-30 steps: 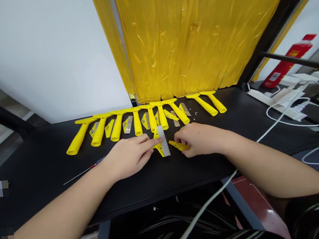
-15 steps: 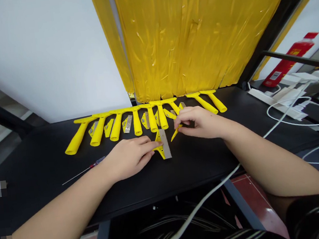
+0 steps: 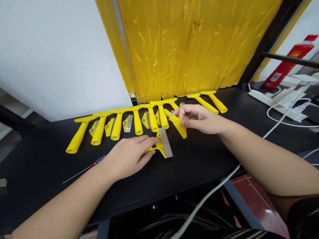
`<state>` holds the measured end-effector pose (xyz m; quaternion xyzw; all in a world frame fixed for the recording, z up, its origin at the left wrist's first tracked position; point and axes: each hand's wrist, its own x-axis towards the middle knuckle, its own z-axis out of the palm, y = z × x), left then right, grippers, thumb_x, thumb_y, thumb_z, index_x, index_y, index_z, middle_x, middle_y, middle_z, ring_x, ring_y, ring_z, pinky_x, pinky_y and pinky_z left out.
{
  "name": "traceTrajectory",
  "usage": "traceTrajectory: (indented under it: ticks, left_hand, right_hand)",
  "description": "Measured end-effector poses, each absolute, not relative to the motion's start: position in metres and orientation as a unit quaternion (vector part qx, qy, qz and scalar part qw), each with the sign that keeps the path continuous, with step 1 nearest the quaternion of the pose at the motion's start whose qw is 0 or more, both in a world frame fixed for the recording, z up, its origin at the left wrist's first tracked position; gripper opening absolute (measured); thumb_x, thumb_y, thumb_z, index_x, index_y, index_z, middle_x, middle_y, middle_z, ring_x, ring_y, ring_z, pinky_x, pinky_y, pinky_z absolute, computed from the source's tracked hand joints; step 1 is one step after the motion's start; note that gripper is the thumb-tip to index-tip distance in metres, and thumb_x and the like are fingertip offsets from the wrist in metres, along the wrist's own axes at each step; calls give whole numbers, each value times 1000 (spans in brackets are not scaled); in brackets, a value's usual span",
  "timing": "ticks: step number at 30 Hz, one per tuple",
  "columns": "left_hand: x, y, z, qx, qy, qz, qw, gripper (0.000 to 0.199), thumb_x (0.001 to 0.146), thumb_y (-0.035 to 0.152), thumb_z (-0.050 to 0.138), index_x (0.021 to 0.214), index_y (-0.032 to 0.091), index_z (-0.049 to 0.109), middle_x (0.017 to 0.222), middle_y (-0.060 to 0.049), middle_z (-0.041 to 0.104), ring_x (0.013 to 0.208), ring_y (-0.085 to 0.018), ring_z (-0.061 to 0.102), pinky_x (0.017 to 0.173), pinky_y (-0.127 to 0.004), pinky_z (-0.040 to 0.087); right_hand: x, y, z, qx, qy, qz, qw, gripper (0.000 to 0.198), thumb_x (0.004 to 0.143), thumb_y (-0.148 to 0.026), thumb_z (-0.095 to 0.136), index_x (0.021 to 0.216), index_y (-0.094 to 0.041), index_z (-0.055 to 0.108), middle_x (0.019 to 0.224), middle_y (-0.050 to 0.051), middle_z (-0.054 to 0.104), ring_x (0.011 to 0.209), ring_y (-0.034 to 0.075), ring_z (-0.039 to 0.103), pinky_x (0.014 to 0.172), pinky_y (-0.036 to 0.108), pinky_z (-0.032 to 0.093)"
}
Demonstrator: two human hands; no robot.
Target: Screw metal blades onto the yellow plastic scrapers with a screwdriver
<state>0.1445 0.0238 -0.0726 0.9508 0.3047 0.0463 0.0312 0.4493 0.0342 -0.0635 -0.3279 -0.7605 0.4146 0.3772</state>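
Below the row of yellow handles, my left hand (image 3: 131, 156) is closed around the handle of a yellow scraper (image 3: 160, 148). A flat metal blade (image 3: 166, 143) lies along the scraper's head, pointing right. To its right and a little above the table, my right hand (image 3: 201, 118) pinches a small yellow plate (image 3: 180, 127), thin and roughly trapezoid, tilted with its broad face showing. The plate and the blade are apart.
Several yellow scraper handles (image 3: 115, 126) stand in a row at the back, with small plates and blades (image 3: 128, 123) between them. A screwdriver (image 3: 91, 166) lies left of my left hand. White cables (image 3: 287, 114), power strips and a red bottle (image 3: 289, 62) are at right.
My right hand has turned the yellow plate from edge-on to face-on and holds it slightly higher. My left hand keeps its hold, its index finger shifting back off the blade.
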Motion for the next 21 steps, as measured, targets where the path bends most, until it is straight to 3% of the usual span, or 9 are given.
traceTrajectory:
  ticks: [5,10,13,16,19,21]
  left_hand:
    - [144,24,-74,948,312,50,30,34,109,33,48,139,27,64,126,-7,77,108,-24,77,92,-38,62]
    - [144,25,-74,947,316,44,34,35,110,35,46,139,26,63,127,-7,76,109,-27,77,91,-42,62]
    - [144,24,-74,946,318,49,30,35,110,35,47,140,25,62,128,-7,77,108,-27,77,89,-41,62]
    - [143,24,-74,946,319,52,27,35,109,35,48,140,26,62,128,-7,77,107,-26,78,86,-40,62]
    - [143,24,-75,946,318,52,25,34,109,35,49,139,25,62,128,-7,77,107,-26,78,86,-39,61]
    - [143,24,-75,946,319,50,23,35,109,36,49,139,25,62,126,-7,77,105,-26,78,84,-39,61]
  right_hand:
    - [445,34,-72,-279,-670,606,325,24,93,-28,63,88,-25,40,82,4,77,81,22,78,73,34,57]
    - [439,36,-77,-287,-625,649,324,28,91,-22,63,87,-26,35,62,-10,56,48,10,53,47,21,43]
    - [440,38,-77,-302,-624,634,343,25,92,-24,68,88,-24,44,67,-8,56,50,8,49,46,20,42]
    - [442,40,-77,-309,-646,608,341,21,94,-30,71,94,-21,52,76,-4,62,57,9,60,53,23,50]
    - [443,40,-77,-308,-647,600,356,32,90,-29,77,103,-23,49,89,-3,64,70,13,71,62,26,57]
    - [442,39,-77,-314,-638,597,372,43,85,-25,81,106,-25,44,93,-4,63,71,13,72,60,25,55]
